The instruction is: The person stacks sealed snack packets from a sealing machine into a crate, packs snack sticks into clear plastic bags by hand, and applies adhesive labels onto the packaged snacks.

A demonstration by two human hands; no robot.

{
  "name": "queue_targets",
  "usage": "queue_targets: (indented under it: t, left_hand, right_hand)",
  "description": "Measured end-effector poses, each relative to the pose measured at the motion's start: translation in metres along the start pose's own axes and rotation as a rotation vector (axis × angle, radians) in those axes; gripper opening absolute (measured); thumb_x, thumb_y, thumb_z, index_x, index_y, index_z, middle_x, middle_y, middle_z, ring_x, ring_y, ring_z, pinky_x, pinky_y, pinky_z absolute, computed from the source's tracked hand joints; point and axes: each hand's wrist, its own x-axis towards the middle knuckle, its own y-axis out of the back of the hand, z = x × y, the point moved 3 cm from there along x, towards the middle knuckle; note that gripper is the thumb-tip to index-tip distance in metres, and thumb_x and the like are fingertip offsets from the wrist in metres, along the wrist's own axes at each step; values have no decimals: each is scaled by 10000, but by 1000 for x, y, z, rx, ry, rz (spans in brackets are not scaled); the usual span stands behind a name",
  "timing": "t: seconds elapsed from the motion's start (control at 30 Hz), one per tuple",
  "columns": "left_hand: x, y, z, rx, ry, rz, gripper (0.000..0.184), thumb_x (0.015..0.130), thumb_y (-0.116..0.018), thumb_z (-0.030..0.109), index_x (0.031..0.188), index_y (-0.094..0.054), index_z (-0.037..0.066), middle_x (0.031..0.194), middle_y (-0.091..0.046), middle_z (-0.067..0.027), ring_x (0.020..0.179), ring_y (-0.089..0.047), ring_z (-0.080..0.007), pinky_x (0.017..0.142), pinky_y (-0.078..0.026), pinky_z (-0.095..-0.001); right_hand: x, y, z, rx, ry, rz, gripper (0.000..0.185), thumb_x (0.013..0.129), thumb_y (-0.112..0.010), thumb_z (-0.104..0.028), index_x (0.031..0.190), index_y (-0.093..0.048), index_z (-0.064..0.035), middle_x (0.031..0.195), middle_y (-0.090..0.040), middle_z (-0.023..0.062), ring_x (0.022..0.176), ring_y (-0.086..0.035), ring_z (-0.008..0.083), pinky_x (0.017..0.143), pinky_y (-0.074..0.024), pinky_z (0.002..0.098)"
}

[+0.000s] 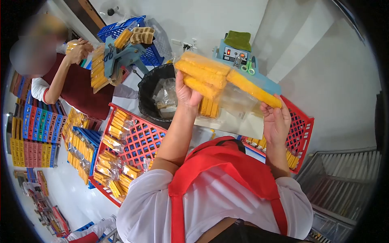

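1. Left hand (189, 92): closed around the near end of a clear bag (238, 98), thumb along its outer side; some fingers hidden behind it.
2. Inside that bag, just above the left palm: thick yellow sticks (201, 72), stacked lengthwise, tilted a little.
3. Right hand (277, 121): fingertips pinching the outer end of a single stick (253, 88), also yellow. Its other end meets the stack on the left hand's side. Cannot tell how much of it lies within the plastic.
4. Bag and single stick both held up between the two hands, above a pale worktop (252, 126).
5. Under the bag, between the hands: a bundle (209, 108) of similar sticks, lying on the worktop.
6. Beyond the grip, toward the wall: blue machine (227, 52) with a lit red switch; green cloth (238, 40) on top, green scissors (248, 67) at its front.
7. Left of the left hand, near: bin (146, 90) with black liner, crumpled plastic inside. Below and left of that, a red crate (137, 141) with bagged sticks (115, 188).
8. Beside the right forearm, outer side: second crate (300, 125), red, more yellow sticks in it.
9. Well left of the grip: co-worker (87, 87) in a dark red apron, one hand raised, beside another blue machine (121, 60).
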Motion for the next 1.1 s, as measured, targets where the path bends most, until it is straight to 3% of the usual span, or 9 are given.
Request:
queue_targets:
  t: [0.27, 0.37, 0.47, 0.53, 0.63, 0.77, 0.9, 0.97, 1.1]
  left_hand:
    - [-3, 1, 9, 73, 37, -134, 641, 642, -702, 322, 1182, -426, 116, 1221, -427, -56, 1157, -351, -259, 987, -228, -455]
    - [-5, 3, 7, 128, 48, -129, 641, 648, -697, 322, 1188, -421, 117, 1229, -419, -53, 1163, -344, -255, 991, -221, -452]
    - [-8, 9, 4, 150, 52, -100, 642, 646, -700, 307, 1190, -418, 117, 1228, -421, -51, 1164, -345, -250, 992, -221, -446]
    - [-8, 11, 11, 185, 74, -86, 639, 646, -701, 295, 1189, -418, 111, 1224, -425, -54, 1160, -351, -248, 989, -231, -440]
    - [-6, 12, 33, 303, 124, -114, 629, 650, -702, 274, 1184, -420, 98, 1214, -435, -60, 1150, -366, -245, 979, -252, -430]
    - [-3, 7, 24, 290, 154, -156, 610, 661, -698, 260, 1175, -422, 81, 1194, -452, -65, 1126, -395, -245, 963, -284, -420]
    - [-4, 8, 25, 303, 133, -156, 577, 694, -669, 273, 1178, -418, 85, 1186, -456, -62, 1122, -397, -240, 958, -290, -415]
    - [-4, 6, 24, 362, 132, -165, 557, 714, -650, 283, 1179, -416, 86, 1188, -454, -62, 1122, -397, -239, 955, -293, -413]
    - [3, -9, 16, 358, 110, -34, 469, 783, -555, 328, 1161, -425, 83, 1163, -470, -65, 1092, -428, -234, 928, -325, -405]
  right_hand:
    - [-4, -3, 9, 156, -79, 88, 330, 843, -467, -106, 1145, -416, 16, 1042, -528, 115, 905, -547, 201, 824, -439, 313]
    - [-3, 1, 18, 405, -211, 147, 328, 849, -461, -123, 1143, -412, 14, 1038, -527, 121, 900, -547, 202, 818, -442, 308]
    - [-4, -6, 13, 188, -117, 93, 335, 840, -479, -109, 1138, -420, 31, 1046, -525, 128, 913, -543, 189, 818, -440, 309]
    - [2, -5, 3, -174, 44, -12, 336, 826, -495, -70, 1132, -428, 52, 1044, -528, 127, 920, -540, 183, 819, -438, 312]
    - [10, 9, -22, -426, -96, -129, 337, 815, -503, -41, 1125, -431, 71, 1033, -534, 128, 907, -546, 189, 817, -439, 318]
    - [3, -16, 7, -110, 40, 16, 321, 815, -499, -42, 1110, -445, 74, 986, -553, 126, 867, -563, 192, 804, -446, 304]
    - [4, -12, 6, -140, 25, 6, 315, 816, -494, -39, 1105, -447, 75, 982, -553, 127, 865, -564, 192, 802, -448, 304]
    - [11, -4, -6, -341, -50, 58, 304, 816, -492, -34, 1095, -454, 79, 976, -555, 129, 860, -567, 192, 793, -453, 308]
    - [19, -2, 1, -228, -56, 52, 278, 815, -489, -33, 1068, -474, 79, 960, -561, 126, 842, -573, 191, 775, -460, 298]
